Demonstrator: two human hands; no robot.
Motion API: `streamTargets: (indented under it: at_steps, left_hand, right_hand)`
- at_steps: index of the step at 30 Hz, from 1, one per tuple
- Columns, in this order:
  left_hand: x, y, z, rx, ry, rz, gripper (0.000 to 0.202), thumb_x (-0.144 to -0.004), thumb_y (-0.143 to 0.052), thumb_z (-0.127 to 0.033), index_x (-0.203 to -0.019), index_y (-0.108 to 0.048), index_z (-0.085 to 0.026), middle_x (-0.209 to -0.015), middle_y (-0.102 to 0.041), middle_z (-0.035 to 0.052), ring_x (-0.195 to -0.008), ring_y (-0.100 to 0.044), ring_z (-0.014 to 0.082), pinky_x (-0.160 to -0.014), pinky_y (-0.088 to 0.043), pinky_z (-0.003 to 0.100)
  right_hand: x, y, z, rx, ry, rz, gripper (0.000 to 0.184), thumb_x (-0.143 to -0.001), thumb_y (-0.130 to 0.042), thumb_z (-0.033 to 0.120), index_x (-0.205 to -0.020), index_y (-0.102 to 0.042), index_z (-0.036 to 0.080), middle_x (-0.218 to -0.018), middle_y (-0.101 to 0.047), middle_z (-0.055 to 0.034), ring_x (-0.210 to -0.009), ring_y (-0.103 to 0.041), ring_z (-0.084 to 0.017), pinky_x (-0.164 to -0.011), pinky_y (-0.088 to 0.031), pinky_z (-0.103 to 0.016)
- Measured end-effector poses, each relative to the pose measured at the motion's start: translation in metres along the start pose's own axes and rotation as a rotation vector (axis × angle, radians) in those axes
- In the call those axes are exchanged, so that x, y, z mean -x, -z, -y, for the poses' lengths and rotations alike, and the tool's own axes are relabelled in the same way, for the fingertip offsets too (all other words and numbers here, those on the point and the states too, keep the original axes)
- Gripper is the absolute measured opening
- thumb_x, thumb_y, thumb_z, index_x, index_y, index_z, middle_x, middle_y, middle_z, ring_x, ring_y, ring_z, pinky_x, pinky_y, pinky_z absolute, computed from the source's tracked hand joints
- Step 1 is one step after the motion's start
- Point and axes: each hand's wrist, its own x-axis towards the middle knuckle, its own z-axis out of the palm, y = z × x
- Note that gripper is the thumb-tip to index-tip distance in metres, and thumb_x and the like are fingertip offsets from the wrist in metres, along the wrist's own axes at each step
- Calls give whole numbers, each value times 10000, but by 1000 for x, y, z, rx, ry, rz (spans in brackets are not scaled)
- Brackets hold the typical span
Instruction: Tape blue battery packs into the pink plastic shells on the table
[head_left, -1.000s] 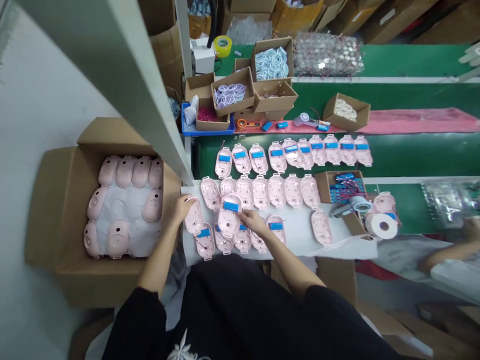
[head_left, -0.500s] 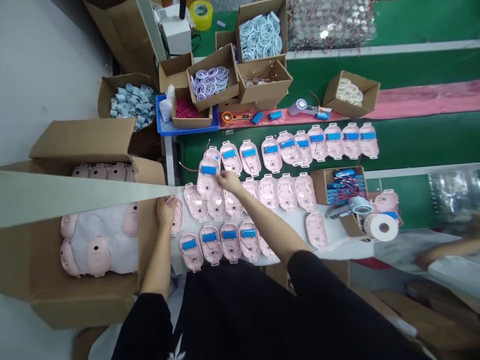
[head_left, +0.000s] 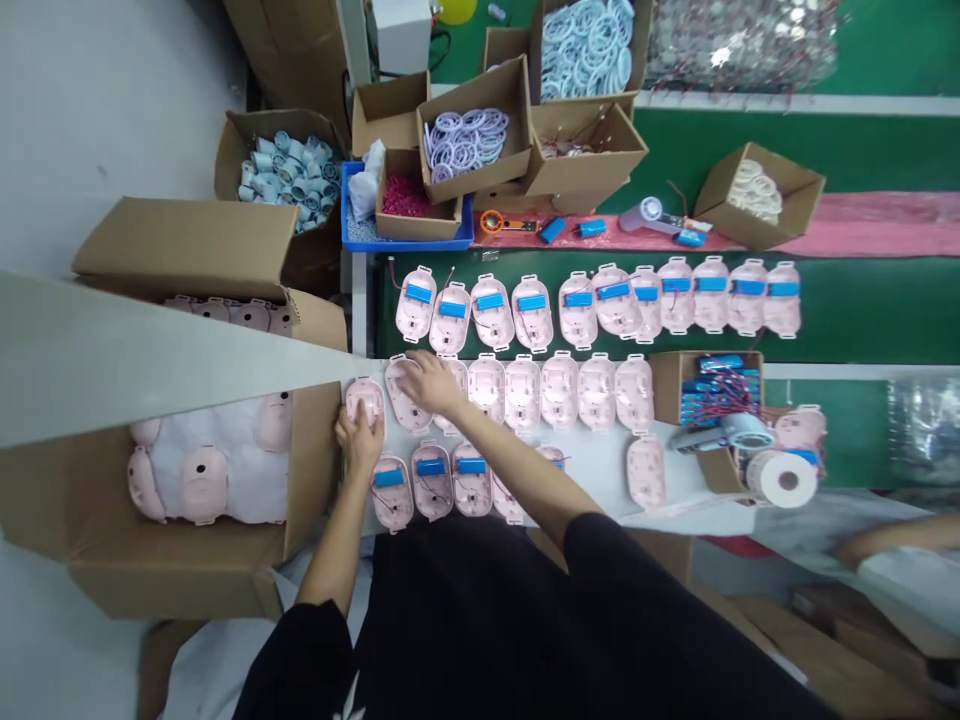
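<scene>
My left hand [head_left: 361, 436] grips the lower edge of a pink plastic shell [head_left: 365, 397] at the table's left end, its thumb or a finger laid over the shell. Just to the right, my right hand [head_left: 433, 383] reaches over the leftmost empty pink shell [head_left: 409, 408] of the middle row, fingers spread and partly covering it. More empty shells continue that row. Behind it, a row of pink shells holds blue battery packs [head_left: 490, 301] with thin wires. A nearer row by my body also has shells with blue batteries [head_left: 388, 478]; my right forearm hides part of it.
An open carton [head_left: 319, 440] with pink shells stands left, beneath a pale beam [head_left: 187, 365]. Small boxes of rings and a blue tray [head_left: 405, 245] sit at the back. On the right are a battery box [head_left: 667, 390], a tape roll [head_left: 784, 478] and another person's arm [head_left: 892, 540].
The battery-fitted shell from my right hand now lies at the left of the far row, and that hand has moved to an empty shell. My left hand has brought its shell slightly right.
</scene>
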Motion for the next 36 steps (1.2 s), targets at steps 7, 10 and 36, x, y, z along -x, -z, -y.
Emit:
streamTargets:
  at_steps: [7,10,36]
  left_hand:
    - [-1,-3,-18,72,-11,69,662,-978,-559,-460,-1561,-474,-157,-1614,-297,280,-1397,-396,455,-1150,-357,627]
    - [-1,-4,-21,109,-19,91,655,-979,-544,-439,-1562,-471,-151,-1621,-288,274,-1431,-362,461,-1159,-349,634]
    - [4,-23,-133,26,-539,133,615,-986,-542,-464,-1572,-469,-291,-1740,-182,162,-1588,-58,490,-1188,-136,786]
  right_hand:
    - [78,-81,17,131,-218,114,687,-1067,-304,539,-1676,-306,222,-1737,-195,-61,-1606,-175,-340,-1287,-129,-562]
    - [79,-83,10,127,-216,102,681,-1064,-297,550,-1676,-305,251,-1737,-188,-33,-1610,-169,-319,-1291,-123,-548]
    - [105,-10,-86,215,-400,-161,632,-1082,-352,555,-1672,-298,335,-1739,-245,10,-1612,-148,-311,-1278,-195,-466]
